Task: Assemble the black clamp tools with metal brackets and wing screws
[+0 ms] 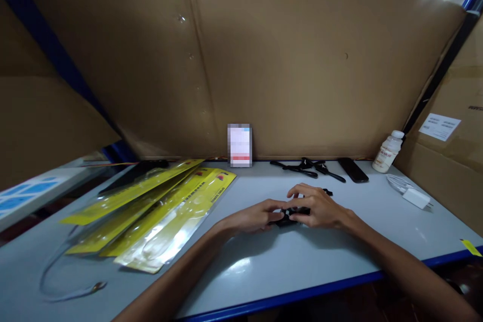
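Near the middle of the table, my left hand (pixel 256 216) and my right hand (pixel 315 206) meet over a small black plastic piece (pixel 284 220). Both sets of fingers are closed on it, thumbs and fingertips pinching from either side. Much of the piece is covered by the fingers, so its kind cannot be made out. A black tip (pixel 328 192) shows just behind my right hand; whether it belongs to the same piece is unclear. Farther back lie black tools with long handles, which look like spring clamps (pixel 307 165).
Yellow-backed clear blister packs (pixel 188 201) fan out at left, beside a grey cable (pixel 68 298). A lit phone (pixel 239 146) leans on the cardboard wall (pixel 287 70). At right are a dark phone (pixel 353 170), a white-capped bottle (pixel 388 152) and a white charger (pixel 417 197).
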A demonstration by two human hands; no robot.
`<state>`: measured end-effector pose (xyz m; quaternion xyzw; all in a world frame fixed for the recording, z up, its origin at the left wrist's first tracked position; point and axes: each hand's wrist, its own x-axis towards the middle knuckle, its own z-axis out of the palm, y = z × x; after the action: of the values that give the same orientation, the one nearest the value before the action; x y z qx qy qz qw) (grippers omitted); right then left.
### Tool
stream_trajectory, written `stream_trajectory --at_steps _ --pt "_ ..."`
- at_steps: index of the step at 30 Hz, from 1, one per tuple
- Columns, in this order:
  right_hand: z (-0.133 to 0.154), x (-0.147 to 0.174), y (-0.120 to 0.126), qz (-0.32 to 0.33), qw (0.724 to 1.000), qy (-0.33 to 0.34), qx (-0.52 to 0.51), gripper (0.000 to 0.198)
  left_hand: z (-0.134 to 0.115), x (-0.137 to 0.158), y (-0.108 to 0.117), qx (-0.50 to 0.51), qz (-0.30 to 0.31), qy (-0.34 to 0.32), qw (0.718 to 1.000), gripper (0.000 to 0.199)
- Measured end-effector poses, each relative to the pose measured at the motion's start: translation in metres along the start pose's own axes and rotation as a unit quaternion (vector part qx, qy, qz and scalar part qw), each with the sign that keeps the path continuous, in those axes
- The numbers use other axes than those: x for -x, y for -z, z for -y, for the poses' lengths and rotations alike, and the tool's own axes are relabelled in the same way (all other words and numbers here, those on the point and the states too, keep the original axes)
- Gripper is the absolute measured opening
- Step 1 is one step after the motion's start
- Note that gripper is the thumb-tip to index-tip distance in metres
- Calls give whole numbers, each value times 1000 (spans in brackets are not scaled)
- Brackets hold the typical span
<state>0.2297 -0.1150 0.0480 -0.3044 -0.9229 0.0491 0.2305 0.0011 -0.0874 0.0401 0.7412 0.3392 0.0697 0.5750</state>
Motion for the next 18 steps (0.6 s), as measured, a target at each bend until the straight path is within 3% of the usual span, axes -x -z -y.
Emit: stream_trajectory --at_steps 8,18 --pt "3 -1 -1 -5 998 21 52 19 -5 1 -1 -46 7 -45 998 48" --pt "6 -3 -8 -25 999 6 47 13 -5 3 -2 -14 4 13 1000 46"
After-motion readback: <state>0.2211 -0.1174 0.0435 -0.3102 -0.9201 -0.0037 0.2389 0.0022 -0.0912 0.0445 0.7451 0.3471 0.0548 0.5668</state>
